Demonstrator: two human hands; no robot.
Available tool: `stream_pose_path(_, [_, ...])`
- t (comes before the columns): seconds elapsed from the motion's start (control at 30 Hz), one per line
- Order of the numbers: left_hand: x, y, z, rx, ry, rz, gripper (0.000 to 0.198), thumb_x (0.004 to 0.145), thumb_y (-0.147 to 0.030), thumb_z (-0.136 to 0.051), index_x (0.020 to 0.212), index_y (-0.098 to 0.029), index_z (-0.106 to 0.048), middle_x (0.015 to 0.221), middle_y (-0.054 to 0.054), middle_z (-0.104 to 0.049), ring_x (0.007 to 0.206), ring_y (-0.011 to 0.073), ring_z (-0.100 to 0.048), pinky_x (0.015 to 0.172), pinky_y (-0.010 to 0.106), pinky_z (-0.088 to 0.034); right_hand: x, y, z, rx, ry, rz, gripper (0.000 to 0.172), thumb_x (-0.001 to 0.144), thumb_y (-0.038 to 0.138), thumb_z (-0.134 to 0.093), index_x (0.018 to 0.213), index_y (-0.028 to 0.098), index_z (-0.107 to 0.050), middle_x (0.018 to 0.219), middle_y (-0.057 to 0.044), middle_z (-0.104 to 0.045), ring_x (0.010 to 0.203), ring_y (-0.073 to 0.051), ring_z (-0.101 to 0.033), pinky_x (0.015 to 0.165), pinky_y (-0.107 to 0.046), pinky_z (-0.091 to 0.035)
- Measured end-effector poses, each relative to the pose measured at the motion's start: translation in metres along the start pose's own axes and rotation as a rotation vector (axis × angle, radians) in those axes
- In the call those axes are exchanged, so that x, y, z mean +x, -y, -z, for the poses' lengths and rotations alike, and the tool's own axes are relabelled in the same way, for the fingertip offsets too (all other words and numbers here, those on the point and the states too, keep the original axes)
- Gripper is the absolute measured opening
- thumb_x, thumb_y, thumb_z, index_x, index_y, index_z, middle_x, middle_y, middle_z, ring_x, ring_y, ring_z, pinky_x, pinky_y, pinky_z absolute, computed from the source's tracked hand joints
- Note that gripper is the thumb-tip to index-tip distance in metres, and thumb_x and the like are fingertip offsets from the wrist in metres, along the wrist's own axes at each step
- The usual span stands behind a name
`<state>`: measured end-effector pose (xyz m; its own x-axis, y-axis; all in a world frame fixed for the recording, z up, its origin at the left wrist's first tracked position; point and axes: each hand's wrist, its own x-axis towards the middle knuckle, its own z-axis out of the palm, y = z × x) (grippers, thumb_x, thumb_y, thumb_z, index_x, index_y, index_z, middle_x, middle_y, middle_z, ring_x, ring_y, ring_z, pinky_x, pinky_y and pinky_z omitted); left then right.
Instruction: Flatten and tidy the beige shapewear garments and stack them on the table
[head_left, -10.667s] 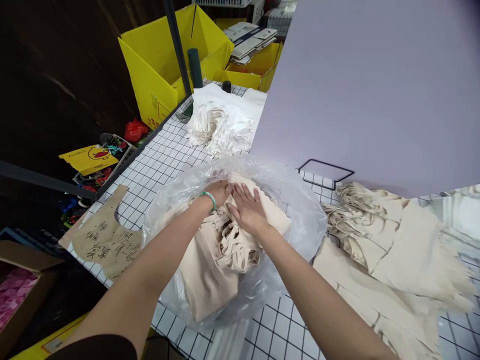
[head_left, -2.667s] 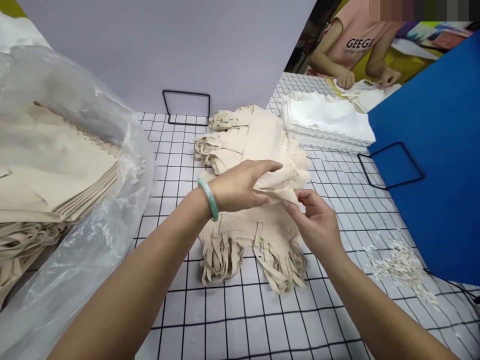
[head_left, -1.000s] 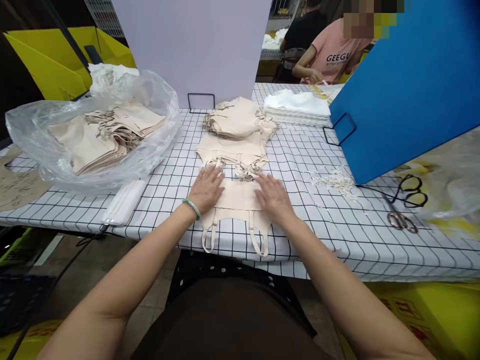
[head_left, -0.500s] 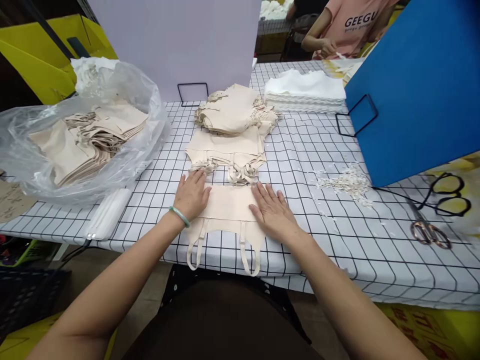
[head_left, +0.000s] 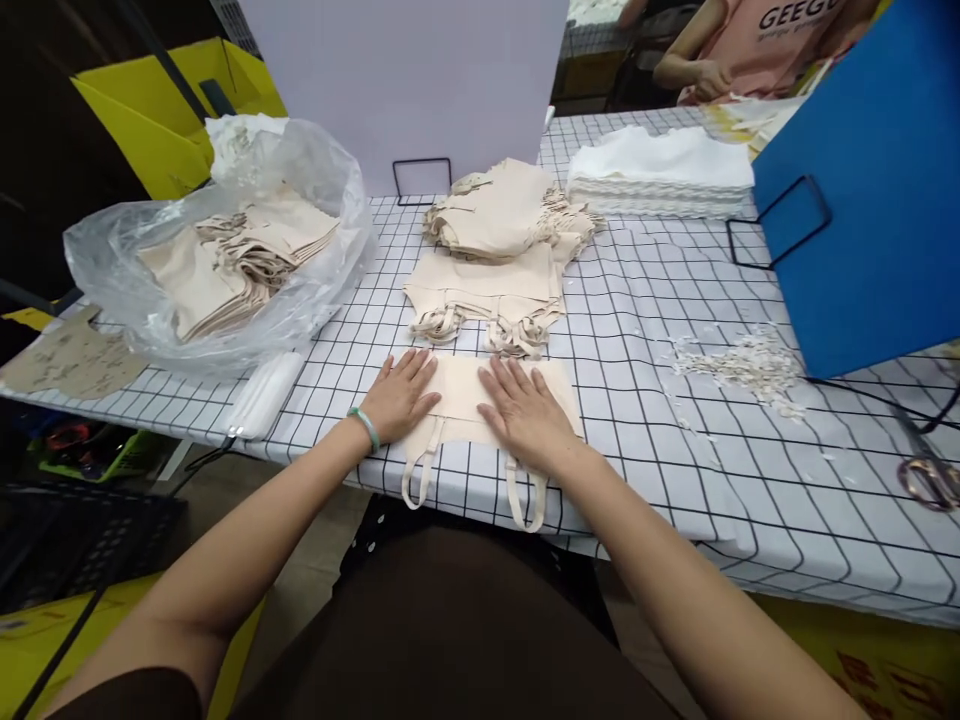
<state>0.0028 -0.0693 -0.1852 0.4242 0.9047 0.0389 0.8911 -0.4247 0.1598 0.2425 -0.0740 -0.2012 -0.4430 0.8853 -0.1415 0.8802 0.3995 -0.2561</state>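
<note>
A beige strappy garment piece [head_left: 461,403] lies flat near the table's front edge, its two strap loops hanging toward me. My left hand [head_left: 405,395] rests palm down on its left side, fingers stretched out. My right hand [head_left: 525,410] lies flat on its right half, fingers spread, with some fabric showing beyond it to the right. Just behind is a stack of similar beige pieces [head_left: 487,280] with bunched straps. More beige fabric pieces [head_left: 499,205] are heaped on the back of that stack.
At left, a clear plastic bag [head_left: 337,270] holds beige pieces, beside a white slim device [head_left: 264,395]. White cloths [head_left: 660,175] are stacked at the back right. Small scraps [head_left: 750,365], scissors [head_left: 930,480] and a blue panel [head_left: 877,200] are at right. A co-worker [head_left: 780,50] sits beyond.
My right hand has slid inward from the garment's right edge to its right half. My left hand still lies flat on the left side. The whole view has shifted to the left.
</note>
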Motion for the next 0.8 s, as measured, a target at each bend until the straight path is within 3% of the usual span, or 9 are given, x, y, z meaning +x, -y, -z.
stream_pose_path(0.13, [-0.061, -0.029, 0.012, -0.142, -0.296, -0.084, 0.037, 0.095, -0.050, -0.054, 0.102, -0.015, -0.065, 0.098, 0.012, -0.070, 0.096, 0.0250, -0.065, 0.085, 0.038, -0.053, 0.009, 0.026, 0.005, -0.031, -0.096, 0.112, 0.064, 0.104, 0.048, -0.022, 0.160, 0.018, -0.024, 0.168, -0.006, -0.010, 0.156, -0.028, -0.005, 0.126, -0.055, -0.006])
stream_pose_path(0.2, [-0.097, -0.048, 0.006, -0.177, -0.274, -0.084, 0.036, 0.090, -0.053, -0.062, 0.089, -0.017, -0.063, 0.079, 0.006, -0.066, 0.076, 0.0212, -0.062, 0.069, 0.033, -0.051, 0.021, 0.047, 0.006, -0.021, -0.093, 0.225, 0.062, 0.104, 0.047, -0.022, 0.160, 0.020, -0.024, 0.168, -0.005, -0.010, 0.156, -0.027, -0.006, 0.126, -0.054, -0.007])
stream_pose_path(0.3, [-0.137, -0.064, -0.012, -0.227, -0.230, 0.022, 0.020, 0.096, -0.033, -0.056, 0.085, -0.018, -0.063, 0.076, 0.004, -0.067, 0.068, 0.0175, -0.062, 0.063, 0.029, -0.047, 0.042, 0.069, 0.002, -0.009, 0.006, 0.297, 0.062, 0.104, 0.051, -0.024, 0.159, 0.023, -0.028, 0.168, -0.003, -0.011, 0.156, -0.028, -0.008, 0.125, -0.055, -0.010])
stream_pose_path(0.43, [-0.159, -0.052, -0.015, -0.459, -0.017, 0.181, 0.018, 0.093, -0.022, -0.057, 0.080, -0.020, -0.067, 0.064, -0.001, -0.064, 0.058, 0.0137, -0.059, 0.056, 0.025, -0.044, 0.054, 0.074, -0.006, -0.012, 0.014, 0.295, 0.064, 0.103, 0.056, -0.024, 0.160, 0.026, -0.026, 0.168, -0.002, -0.011, 0.156, -0.029, -0.007, 0.124, -0.058, -0.007])
stream_pose_path(0.5, [-0.157, -0.040, -0.002, -0.567, 0.026, 0.240, 0.015, 0.092, -0.027, -0.061, 0.082, -0.021, -0.071, 0.058, -0.003, -0.061, 0.052, 0.0127, -0.056, 0.052, 0.023, -0.043, 0.055, 0.075, -0.008, -0.011, -0.002, 0.293, 0.064, 0.103, 0.057, -0.023, 0.160, 0.027, -0.025, 0.168, -0.002, -0.011, 0.155, -0.029, -0.007, 0.124, -0.058, -0.008])
stream_pose_path(0.57, [-0.142, -0.032, 0.012, -0.609, -0.100, 0.256, 0.019, 0.094, -0.032, -0.058, 0.093, -0.021, -0.073, 0.065, -0.001, -0.065, 0.057, 0.0134, -0.060, 0.055, 0.023, -0.049, 0.054, 0.076, -0.008, -0.007, -0.004, 0.299, 0.065, 0.103, 0.057, -0.023, 0.160, 0.026, -0.026, 0.167, -0.003, -0.012, 0.155, -0.030, -0.008, 0.124, -0.058, -0.010])
stream_pose_path(0.67, [-0.099, -0.032, 0.019, -0.542, -0.341, 0.185, 0.035, 0.101, -0.035, -0.043, 0.117, -0.018, -0.069, 0.109, 0.011, -0.073, 0.100, 0.0201, -0.069, 0.088, 0.032, -0.056, 0.049, 0.073, -0.004, -0.004, -0.018, 0.304, 0.063, 0.104, 0.053, -0.023, 0.159, 0.022, -0.026, 0.167, -0.006, -0.014, 0.155, -0.028, -0.010, 0.125, -0.057, -0.013])
stream_pose_path(0.73, [-0.069, -0.036, 0.013, -0.430, -0.309, 0.112, 0.046, 0.101, -0.040, -0.042, 0.136, -0.016, -0.059, 0.141, 0.016, -0.059, 0.134, 0.0277, -0.053, 0.110, 0.045, -0.046, 0.037, 0.062, -0.003, -0.001, -0.042, 0.263, 0.061, 0.105, 0.049, -0.024, 0.159, 0.022, -0.026, 0.166, -0.006, -0.016, 0.155, -0.027, -0.012, 0.125, -0.056, -0.015])
stream_pose_path(0.8, [-0.048, -0.038, 0.004, -0.308, -0.135, 0.059, 0.063, 0.095, -0.052, -0.051, 0.146, -0.015, -0.050, 0.156, 0.016, -0.044, 0.146, 0.0347, -0.038, 0.117, 0.055, -0.037, 0.018, 0.040, -0.003, 0.015, -0.064, 0.185, 0.061, 0.104, 0.049, -0.027, 0.159, 0.023, -0.027, 0.166, -0.006, -0.019, 0.154, -0.028, -0.015, 0.124, -0.057, -0.018])
